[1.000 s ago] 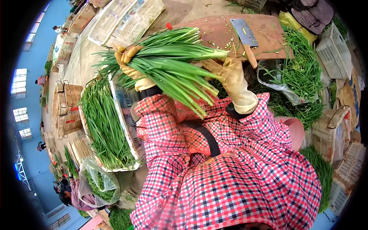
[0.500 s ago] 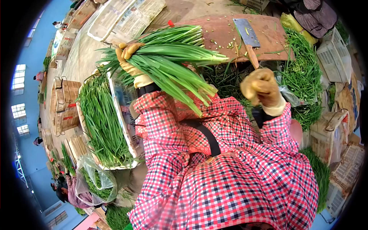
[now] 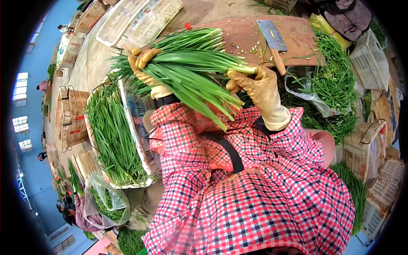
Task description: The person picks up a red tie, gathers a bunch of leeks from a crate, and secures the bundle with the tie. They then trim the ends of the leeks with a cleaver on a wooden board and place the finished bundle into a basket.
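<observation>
My left hand (image 3: 143, 63), in a tan work glove, is closed around the leafy end of a bunch of garlic chives (image 3: 191, 61). The stalks fan out in two parts towards the right. At the pale stem ends of the upper part is my gloved right hand (image 3: 257, 87), its thumb and fingers pinching the stalks. More garlic chives (image 3: 199, 38) lie on a brown board (image 3: 293, 32) behind the held bunch. A cleaver (image 3: 274, 38) with a wooden handle rests on the same board, among small cut bits.
A white crate (image 3: 131, 127) full of garlic chives (image 3: 112, 131) stands at my left. Loose green trimmings (image 3: 335, 76) are heaped on the right, beside a plastic bag (image 3: 314, 100). Empty-looking crates (image 3: 146, 21) lie beyond the board. Another person (image 3: 80, 212) is at lower left.
My right hand has moved left from beside the cleaver handle to the stem ends and pinches them. My left hand holds the bunch almost where it was.
</observation>
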Motion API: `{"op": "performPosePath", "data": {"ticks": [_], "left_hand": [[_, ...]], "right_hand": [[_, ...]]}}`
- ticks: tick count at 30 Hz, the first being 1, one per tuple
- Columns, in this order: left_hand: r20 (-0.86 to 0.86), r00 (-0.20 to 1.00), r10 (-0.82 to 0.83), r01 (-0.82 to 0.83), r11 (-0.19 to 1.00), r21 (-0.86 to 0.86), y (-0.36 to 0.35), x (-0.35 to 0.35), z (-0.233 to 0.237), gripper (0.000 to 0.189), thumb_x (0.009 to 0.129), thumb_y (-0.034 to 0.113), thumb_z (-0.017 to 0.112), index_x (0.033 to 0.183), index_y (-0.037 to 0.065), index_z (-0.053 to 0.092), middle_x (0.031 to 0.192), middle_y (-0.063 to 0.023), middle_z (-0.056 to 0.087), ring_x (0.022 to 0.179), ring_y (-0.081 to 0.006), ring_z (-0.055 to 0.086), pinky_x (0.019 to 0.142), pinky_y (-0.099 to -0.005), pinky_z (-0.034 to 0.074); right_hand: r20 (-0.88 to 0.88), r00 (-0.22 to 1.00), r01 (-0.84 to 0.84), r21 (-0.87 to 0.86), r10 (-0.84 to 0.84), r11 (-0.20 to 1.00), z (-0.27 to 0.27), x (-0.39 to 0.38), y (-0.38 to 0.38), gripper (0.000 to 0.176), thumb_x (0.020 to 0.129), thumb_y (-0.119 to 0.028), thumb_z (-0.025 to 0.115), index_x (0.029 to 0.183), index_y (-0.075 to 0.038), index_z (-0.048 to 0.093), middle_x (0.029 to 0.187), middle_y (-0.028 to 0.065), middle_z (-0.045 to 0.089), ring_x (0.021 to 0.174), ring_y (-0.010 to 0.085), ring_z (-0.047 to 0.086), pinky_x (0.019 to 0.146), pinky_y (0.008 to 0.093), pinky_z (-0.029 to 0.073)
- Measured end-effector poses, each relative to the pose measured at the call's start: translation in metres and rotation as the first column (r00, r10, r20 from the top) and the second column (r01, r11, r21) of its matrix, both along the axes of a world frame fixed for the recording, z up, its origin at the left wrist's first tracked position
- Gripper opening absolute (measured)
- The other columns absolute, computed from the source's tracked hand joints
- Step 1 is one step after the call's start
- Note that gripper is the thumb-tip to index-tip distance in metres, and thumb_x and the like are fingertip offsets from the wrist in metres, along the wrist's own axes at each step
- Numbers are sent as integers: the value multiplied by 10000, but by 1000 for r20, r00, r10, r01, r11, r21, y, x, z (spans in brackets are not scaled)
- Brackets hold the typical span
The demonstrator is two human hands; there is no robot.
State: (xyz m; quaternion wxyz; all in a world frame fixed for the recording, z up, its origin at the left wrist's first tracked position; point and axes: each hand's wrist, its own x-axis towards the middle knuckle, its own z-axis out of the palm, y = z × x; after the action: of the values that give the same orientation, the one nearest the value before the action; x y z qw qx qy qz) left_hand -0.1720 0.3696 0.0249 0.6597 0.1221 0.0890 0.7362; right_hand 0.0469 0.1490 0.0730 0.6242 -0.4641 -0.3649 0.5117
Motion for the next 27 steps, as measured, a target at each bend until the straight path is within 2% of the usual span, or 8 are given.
{"op": "performPosePath", "data": {"ticks": [8, 10, 12, 18, 21, 24, 25, 27], "left_hand": [[298, 843, -449, 358, 880, 312, 1, -30, 7, 174, 916, 251, 639, 975, 88, 621, 614, 83, 564, 624, -94, 580, 856, -366, 477], [302, 743, -598, 442, 776, 449, 10, -37, 4, 225, 934, 294, 606, 1004, 80, 616, 614, 83, 566, 655, -96, 584, 890, -374, 452], [289, 664, -690, 508, 700, 503, 18, -44, 0, 243, 940, 305, 596, 1024, 78, 619, 642, 79, 570, 677, -96, 584, 882, -359, 452], [232, 667, -708, 513, 662, 546, 19, -40, 0, 273, 964, 310, 561, 1111, 86, 612, 710, 68, 575, 695, -88, 575, 746, -280, 504], [320, 771, -550, 409, 814, 412, 4, -22, 22, 227, 936, 259, 594, 965, 34, 608, 520, 98, 501, 543, -62, 527, 744, -263, 478], [245, 827, -507, 395, 832, 389, 11, -31, 16, 220, 936, 255, 593, 959, 37, 605, 520, 96, 500, 537, -63, 529, 744, -267, 479], [212, 656, -725, 498, 626, 600, 16, -32, 12, 265, 962, 320, 566, 1083, 91, 621, 663, 71, 594, 734, -56, 581, 906, -356, 465], [113, 656, -746, 517, 553, 653, 26, -38, 7, 332, 960, 318, 565, 1156, 54, 610, 735, 22, 626, 639, -78, 581, 659, -297, 532]], "right_hand": [[193, 964, 175, 58, -183, 983, 14, 58, -57, 204, 916, -166, 673, 946, 29, 724, 777, 86, 714, 656, 120, 658, 609, 239, 540], [321, 947, 61, -250, 24, 966, -2, 89, -63, 187, 906, -159, 673, 967, 11, 724, 870, 92, 724, 736, 147, 679, 689, 265, 557], [721, 657, -32, -265, 220, 964, -32, 99, -60, 195, 893, -155, 669, 1033, -26, 710, 991, 88, 716, 870, 164, 672, 791, 297, 538], [507, 814, -206, -201, 282, 958, 10, 29, -8, 364, 911, -234, 662, 1208, -26, 635, 1118, 85, 689, 949, 166, 646, 865, 296, 505], [600, 799, -298, 431, -24, 852, -45, -5, 22, 314, 868, -35, 666, 1178, -17, 615, 1104, 81, 687, 960, 164, 652, 866, 310, 544], [15, 998, 59, 317, -67, 947, -45, -24, 16, 281, 850, 25, 671, 1125, 30, 611, 1035, 97, 697, 890, 171, 676, 787, 273, 567], [-105, 992, 94, 214, -73, 972, -46, -21, 16, 263, 860, 21, 669, 1114, 50, 608, 1006, 111, 701, 862, 176, 684, 776, 270, 568], [-228, 969, 73, -91, -92, 993, -41, -9, 10, 251, 896, -28, 663, 1104, 98, 604, 894, 127, 707, 774, 166, 688, 737, 266, 566]]}}
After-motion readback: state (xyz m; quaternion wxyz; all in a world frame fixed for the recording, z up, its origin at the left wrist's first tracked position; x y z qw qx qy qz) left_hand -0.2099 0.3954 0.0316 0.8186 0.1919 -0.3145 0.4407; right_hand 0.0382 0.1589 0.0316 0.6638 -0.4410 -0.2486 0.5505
